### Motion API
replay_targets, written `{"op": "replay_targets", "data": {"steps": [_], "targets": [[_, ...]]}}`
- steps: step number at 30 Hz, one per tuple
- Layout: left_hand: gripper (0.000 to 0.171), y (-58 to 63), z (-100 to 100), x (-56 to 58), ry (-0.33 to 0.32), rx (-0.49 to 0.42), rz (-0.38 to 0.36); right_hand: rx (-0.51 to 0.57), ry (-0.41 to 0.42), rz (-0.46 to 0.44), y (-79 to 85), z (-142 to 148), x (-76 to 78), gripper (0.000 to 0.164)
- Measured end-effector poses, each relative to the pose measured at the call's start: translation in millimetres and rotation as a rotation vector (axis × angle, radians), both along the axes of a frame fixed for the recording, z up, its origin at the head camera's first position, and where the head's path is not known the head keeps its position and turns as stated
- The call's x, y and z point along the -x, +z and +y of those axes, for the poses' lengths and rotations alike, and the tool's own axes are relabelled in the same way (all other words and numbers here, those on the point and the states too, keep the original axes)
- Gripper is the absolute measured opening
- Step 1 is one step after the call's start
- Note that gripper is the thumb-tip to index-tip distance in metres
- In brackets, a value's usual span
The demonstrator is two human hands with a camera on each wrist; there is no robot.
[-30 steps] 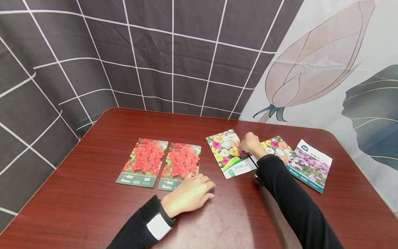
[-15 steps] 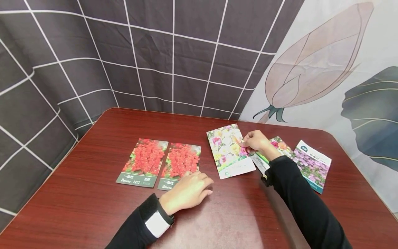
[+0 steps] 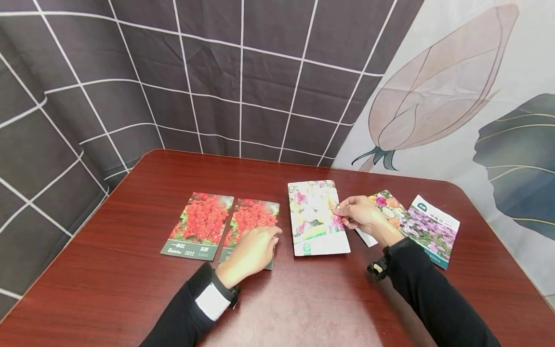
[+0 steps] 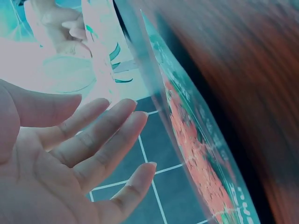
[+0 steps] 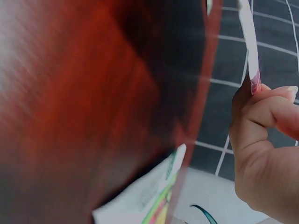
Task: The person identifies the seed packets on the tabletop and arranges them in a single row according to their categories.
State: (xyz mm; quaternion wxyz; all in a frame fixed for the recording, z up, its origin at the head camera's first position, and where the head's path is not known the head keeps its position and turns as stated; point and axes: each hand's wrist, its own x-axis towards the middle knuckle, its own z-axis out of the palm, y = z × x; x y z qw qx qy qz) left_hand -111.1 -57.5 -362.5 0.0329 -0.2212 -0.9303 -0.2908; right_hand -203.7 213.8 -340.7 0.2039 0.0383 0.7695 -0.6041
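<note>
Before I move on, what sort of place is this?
Probably an indoor corner set up for tabletop work; the wider room isn't shown. Signs: the reddish table, the creased dark cloth with white grid lines behind it, and the pale cloth printed with a large bud.

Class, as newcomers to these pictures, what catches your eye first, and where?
The two red-flowered packets at left on the table draw the eye first, the left hand partly covering one. Near the middle, the right hand pinches a multicoloured flower packet by its edge. A large pale bud decorates the white backdrop, upper right.
</note>
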Motion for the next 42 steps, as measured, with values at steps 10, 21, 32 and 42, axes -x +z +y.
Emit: {"op": "replay_targets", "data": {"steps": [10, 21, 32, 42], "targets": [[0.012, -0.7, 0.4, -0.1, -0.035, 0.085, 0.019, 0.124, 0.023, -0.096, -13.2, -6.4, -17.0, 0.019], [0.013, -0.4, -0.9, 0.4, -0.077, 0.198, -0.041, 0.007, 0.130, -0.123, -22.3, -12.8, -24.1, 0.016], [0.036, 1.7, -2.9, -0.9, -0.184, 0.281, -0.110, -0.258, 0.191, -0.095, -19.4, -19.2, -23.8, 0.015], [0.046, 1.2, -1.0, -4.3, -0.218, 0.374, -0.152, -0.339, 0.203, -0.071, -18.7, -24.3, -25.0, 0.019]]}}
